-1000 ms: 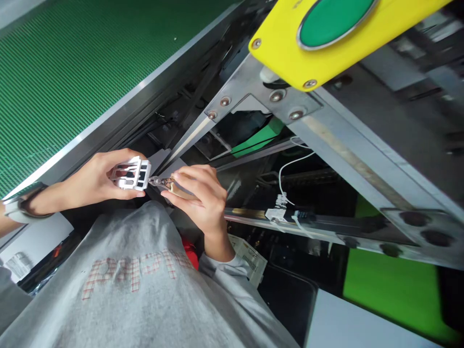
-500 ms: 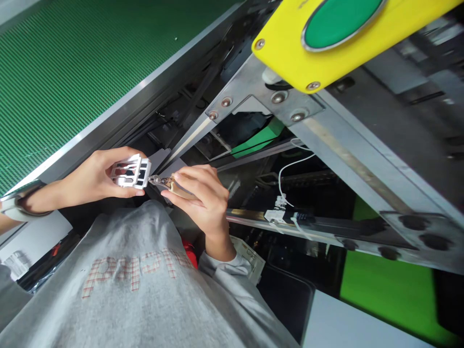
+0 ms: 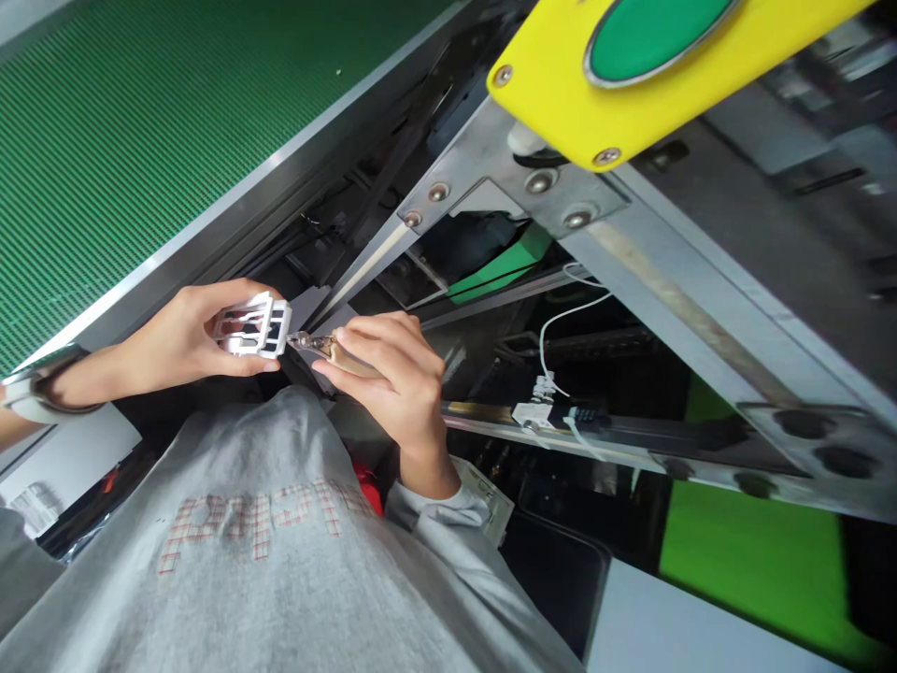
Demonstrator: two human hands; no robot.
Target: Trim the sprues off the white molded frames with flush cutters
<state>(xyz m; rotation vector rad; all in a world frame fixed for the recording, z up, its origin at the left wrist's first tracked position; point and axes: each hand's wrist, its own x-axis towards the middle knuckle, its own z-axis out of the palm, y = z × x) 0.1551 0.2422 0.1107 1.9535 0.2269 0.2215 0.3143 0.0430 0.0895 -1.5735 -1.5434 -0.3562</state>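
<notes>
My left hand [image 3: 192,332] is closed around a white plastic frame [image 3: 261,325] with slots and thin bars, gripping it between thumb and fingers. In my right hand [image 3: 396,374] is a pair of small pliers [image 3: 326,348] with metal jaws and pale beige handles. The pliers' tip meets the right edge of the white frame; whether the jaws bite on it is too small to tell. Both hands are held in front of my grey shirt, beside the conveyor.
A green ribbed conveyor belt [image 3: 175,112] with a metal edge runs along the upper left. Metal frame bars [image 3: 673,271] cross the right side, under a yellow box [image 3: 561,93] with a green button [image 3: 651,37]. A thin white cable [image 3: 553,322] hangs among the bars.
The white frame has tilted very slightly in my left hand. My right hand keeps the pliers at the frame's edge, with hardly any movement.
</notes>
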